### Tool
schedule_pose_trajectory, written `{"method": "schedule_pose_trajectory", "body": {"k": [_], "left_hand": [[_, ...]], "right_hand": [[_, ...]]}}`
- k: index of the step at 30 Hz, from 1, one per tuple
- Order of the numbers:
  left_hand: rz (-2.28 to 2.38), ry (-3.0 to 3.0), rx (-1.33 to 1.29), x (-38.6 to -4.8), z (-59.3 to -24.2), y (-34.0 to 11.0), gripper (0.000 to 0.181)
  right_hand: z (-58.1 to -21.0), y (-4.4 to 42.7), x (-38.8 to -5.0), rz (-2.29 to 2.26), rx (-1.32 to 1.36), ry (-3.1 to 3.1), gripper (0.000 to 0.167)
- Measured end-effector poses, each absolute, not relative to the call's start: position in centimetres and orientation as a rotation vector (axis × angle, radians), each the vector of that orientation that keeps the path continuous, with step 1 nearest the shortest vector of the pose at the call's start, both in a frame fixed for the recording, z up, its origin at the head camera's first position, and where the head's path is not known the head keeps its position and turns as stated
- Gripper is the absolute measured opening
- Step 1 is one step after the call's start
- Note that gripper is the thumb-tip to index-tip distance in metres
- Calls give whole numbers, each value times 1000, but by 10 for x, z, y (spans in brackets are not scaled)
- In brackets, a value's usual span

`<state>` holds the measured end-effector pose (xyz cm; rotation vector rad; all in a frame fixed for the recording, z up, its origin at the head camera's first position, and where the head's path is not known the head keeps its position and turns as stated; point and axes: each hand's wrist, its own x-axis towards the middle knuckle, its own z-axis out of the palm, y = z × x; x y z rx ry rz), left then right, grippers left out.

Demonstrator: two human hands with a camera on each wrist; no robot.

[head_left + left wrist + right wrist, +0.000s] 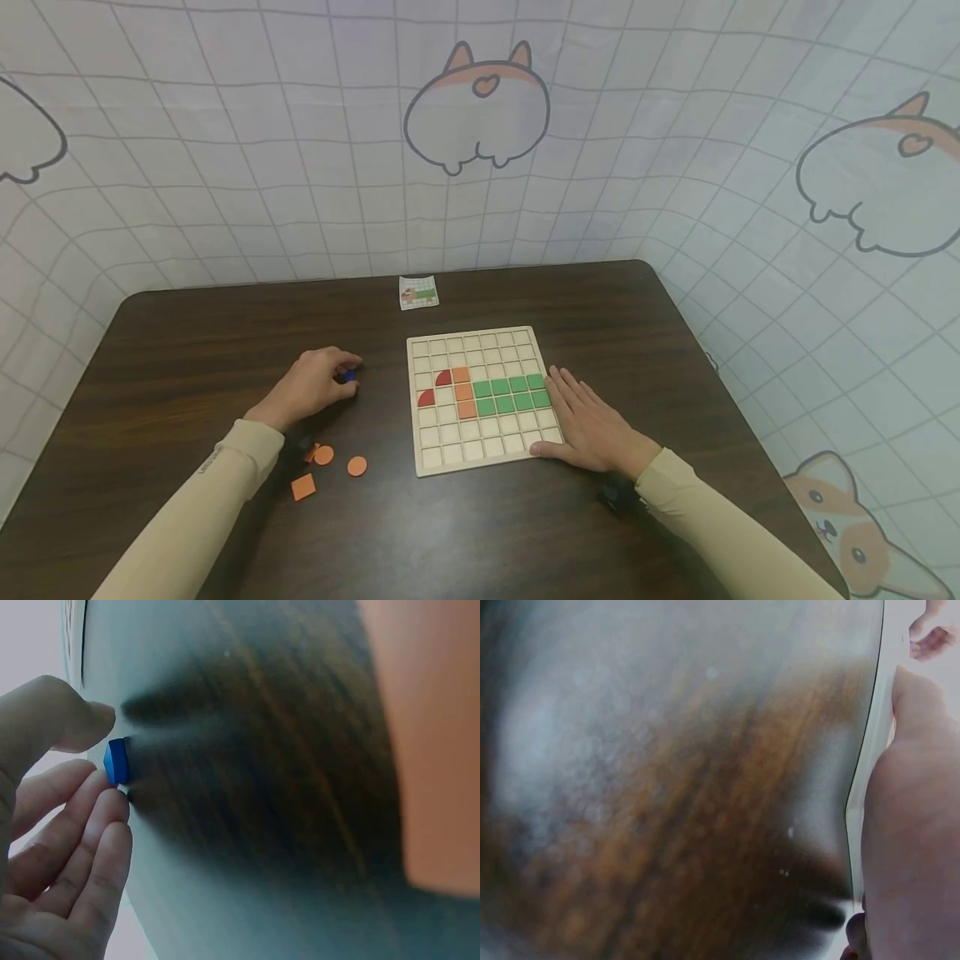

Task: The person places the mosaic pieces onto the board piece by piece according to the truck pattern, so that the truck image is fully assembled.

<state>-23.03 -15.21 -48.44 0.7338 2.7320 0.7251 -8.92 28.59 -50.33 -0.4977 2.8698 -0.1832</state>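
In the head view my left hand is over the table left of the board, its thumb and fingers curved around a small blue piece. The left wrist view shows this blue piece near the fingertips, with a gap between it and the thumb. A pale wooden grid board carries red quarter-round tiles, a column of orange square tiles and two rows of green square tiles. Flat against the board's right edge, my right hand rests with straight fingers. The right wrist view shows only part of that hand.
Orange round tiles and an orange square tile lie near my left forearm, with another orange piece partly hidden by the wrist. A small printed pattern card lies behind the board. A patterned curtain hangs around the dark table.
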Motion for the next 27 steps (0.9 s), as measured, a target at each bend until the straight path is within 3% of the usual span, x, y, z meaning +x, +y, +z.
{"method": "schedule_pose_trajectory", "body": {"k": [27], "left_hand": [[769, 2759, 766, -230, -489, -147, 29]], "right_hand": [[-502, 285, -89, -175, -493, 2864, 112]]}}
